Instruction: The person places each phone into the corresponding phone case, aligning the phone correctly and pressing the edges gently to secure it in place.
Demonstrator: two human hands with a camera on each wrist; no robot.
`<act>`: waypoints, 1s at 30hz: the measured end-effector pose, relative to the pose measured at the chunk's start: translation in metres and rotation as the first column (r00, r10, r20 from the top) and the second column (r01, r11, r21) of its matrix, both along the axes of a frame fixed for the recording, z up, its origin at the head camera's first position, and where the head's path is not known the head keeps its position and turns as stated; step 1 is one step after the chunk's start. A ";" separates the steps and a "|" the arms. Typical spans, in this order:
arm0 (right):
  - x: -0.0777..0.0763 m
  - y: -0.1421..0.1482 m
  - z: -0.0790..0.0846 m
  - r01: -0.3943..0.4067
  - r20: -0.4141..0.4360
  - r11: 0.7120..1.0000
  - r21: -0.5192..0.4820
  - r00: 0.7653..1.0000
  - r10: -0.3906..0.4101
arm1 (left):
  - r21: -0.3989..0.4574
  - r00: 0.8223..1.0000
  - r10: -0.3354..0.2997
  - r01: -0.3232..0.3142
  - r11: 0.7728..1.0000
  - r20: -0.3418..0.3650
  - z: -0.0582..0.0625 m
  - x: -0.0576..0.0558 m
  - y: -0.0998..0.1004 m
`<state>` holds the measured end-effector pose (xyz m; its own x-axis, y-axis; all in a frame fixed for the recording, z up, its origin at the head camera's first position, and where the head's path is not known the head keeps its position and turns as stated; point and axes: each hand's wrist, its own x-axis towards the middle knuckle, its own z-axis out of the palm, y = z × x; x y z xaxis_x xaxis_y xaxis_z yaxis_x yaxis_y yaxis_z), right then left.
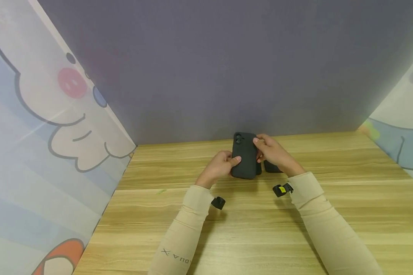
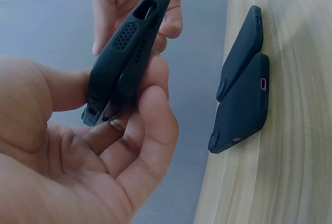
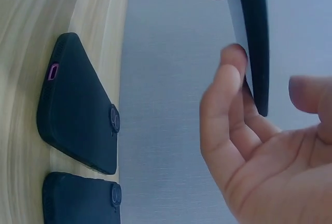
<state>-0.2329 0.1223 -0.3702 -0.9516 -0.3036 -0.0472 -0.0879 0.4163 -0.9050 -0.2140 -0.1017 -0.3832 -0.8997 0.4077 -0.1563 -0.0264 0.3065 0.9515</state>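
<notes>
A black phone case (image 1: 244,164) with a camera opening at its upper left is held upright above the table. My left hand (image 1: 217,170) pinches its lower left side, thumb on the back and fingers behind. My right hand (image 1: 272,152) is at the upper right edge, its fingers curled behind the case; in the right wrist view its thumb stands a little off the surface. The left wrist view shows the case's bottom edge (image 2: 111,60) with speaker holes and a port cutout; a second dark layer sits at an angle inside. Whether that layer is a phone cannot be told.
Two black-cased phones (image 3: 78,99) (image 2: 244,53) lie on the wooden table (image 1: 151,214) behind the held case, partly hidden in the head view. A grey wall (image 1: 227,76) rises at the table's back edge. Cartoon-printed panels (image 1: 38,152) flank both sides.
</notes>
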 end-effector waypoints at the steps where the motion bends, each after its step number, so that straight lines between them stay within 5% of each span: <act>1: 0.000 0.000 0.000 0.008 -0.007 1.000 -0.007 1.000 -0.008 | 0.001 1.000 -0.004 0.004 1.000 0.001 0.000 0.000 0.000; 16: 0.000 0.002 -0.001 0.133 -0.049 0.989 -0.069 0.989 -0.137 | 0.015 0.997 -0.072 0.072 0.997 -0.023 0.000 0.003 0.006; 30: 0.001 0.003 0.003 0.135 -0.007 0.984 -0.114 0.991 -0.137 | -0.016 0.996 -0.082 0.081 0.997 -0.045 -0.001 0.003 0.006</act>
<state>-0.2318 0.1252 -0.3672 -0.9848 -0.1739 -0.0057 -0.0510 0.3202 -0.9460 -0.2111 -0.0962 -0.3839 -0.8697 0.4782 -0.1222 0.0423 0.3189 0.9468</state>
